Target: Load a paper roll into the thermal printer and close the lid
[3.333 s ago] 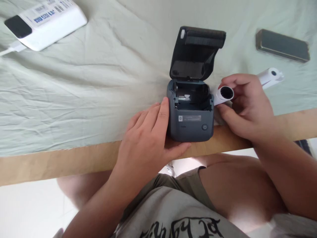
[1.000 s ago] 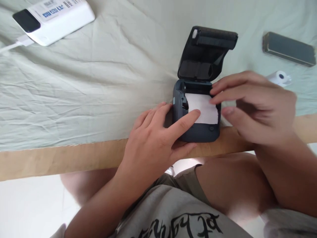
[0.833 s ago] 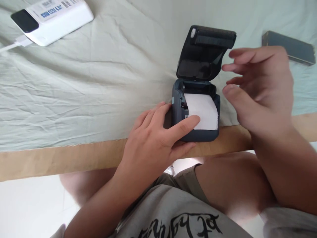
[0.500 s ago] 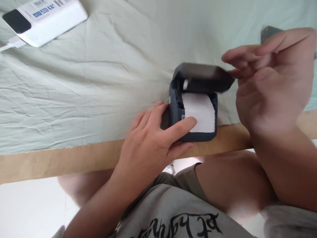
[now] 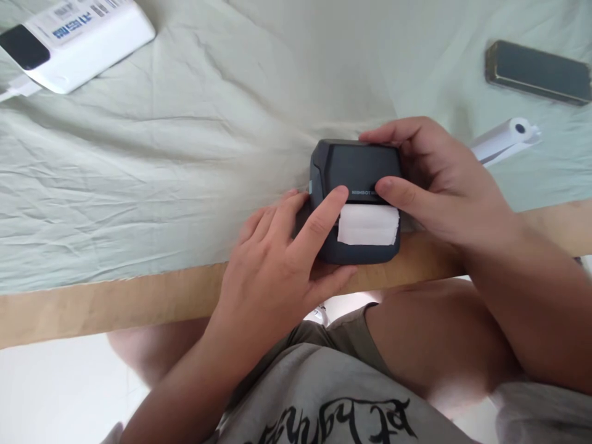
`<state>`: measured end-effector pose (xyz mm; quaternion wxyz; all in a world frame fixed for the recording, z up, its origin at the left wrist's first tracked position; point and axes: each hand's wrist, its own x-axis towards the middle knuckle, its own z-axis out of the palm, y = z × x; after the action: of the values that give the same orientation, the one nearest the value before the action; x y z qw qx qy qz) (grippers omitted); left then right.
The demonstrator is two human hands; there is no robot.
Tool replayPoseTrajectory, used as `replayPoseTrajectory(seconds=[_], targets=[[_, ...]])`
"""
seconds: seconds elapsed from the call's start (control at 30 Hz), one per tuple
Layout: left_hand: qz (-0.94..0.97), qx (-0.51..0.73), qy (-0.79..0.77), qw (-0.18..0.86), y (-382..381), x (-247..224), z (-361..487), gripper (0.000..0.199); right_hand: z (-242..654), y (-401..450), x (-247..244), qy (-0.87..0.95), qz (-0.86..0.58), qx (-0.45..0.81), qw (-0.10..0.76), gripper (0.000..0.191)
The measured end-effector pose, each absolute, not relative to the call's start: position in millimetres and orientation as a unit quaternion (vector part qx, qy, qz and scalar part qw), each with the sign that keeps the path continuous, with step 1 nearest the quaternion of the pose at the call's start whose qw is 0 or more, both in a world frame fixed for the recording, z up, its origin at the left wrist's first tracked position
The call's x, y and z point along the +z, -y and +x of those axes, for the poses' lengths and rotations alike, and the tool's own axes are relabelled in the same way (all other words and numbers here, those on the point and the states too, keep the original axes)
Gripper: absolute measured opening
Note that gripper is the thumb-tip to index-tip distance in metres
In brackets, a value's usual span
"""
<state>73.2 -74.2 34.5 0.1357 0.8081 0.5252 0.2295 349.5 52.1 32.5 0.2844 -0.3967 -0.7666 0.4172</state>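
Observation:
A small dark label printer (image 5: 363,163) stands at the table's front edge with its lid down. From the slot in front of the lid comes a short strip of white paper (image 5: 369,225). My left hand (image 5: 282,256) grips the printer's left side, its index fingertip on the lid and its thumb along the front. Around the right side of the printer is my right hand (image 5: 439,176), thumb on the lid's lower right corner and fingers at the back edge. Part of the printer's right side is hidden by that hand.
A white paper roll (image 5: 502,139) lies behind my right hand. Further back on the right is a dark oblong case (image 5: 539,73). At the far left lies a white power bank (image 5: 92,52) with a plugged-in cable. A pale green cloth (image 5: 161,160) covers the wooden table (image 5: 115,302).
The printer's lid has swung from raised to down. My right hand has moved left onto the printer, uncovering the paper roll and case. My left index finger now rests on the lid.

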Motion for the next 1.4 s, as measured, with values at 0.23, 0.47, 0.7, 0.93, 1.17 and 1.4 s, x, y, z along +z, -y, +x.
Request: replayPoseTrajectory(seconds=[0.23, 0.47, 0.7, 0.93, 1.17, 1.4], targets=[[0.794, 0.228, -0.542, 0.156, 75, 38, 74, 0.073, 347, -50, 21, 0.776, -0.393, 0.39, 0.303, 0.065], [0.795, 0.225, -0.542, 0.155, 74, 34, 75, 0.092, 352, -31, 15, 0.789, -0.401, 0.34, 0.32, 0.053], [0.775, 0.247, -0.554, 0.177, 74, 38, 74, 0.095, 383, -28, 15, 0.868, -0.403, 0.204, 0.205, 0.094], [0.776, 0.258, -0.544, 0.19, 75, 33, 71, 0.094, 374, -14, 18, 0.873, -0.421, 0.168, 0.179, 0.108], [0.767, 0.235, -0.576, 0.16, 69, 24, 64, 0.108, 360, -14, 23, 0.878, -0.38, 0.196, 0.214, 0.126], [0.763, 0.21, -0.592, 0.152, 63, 28, 64, 0.107, 362, -17, 18, 0.864, -0.378, 0.25, 0.221, 0.123]])
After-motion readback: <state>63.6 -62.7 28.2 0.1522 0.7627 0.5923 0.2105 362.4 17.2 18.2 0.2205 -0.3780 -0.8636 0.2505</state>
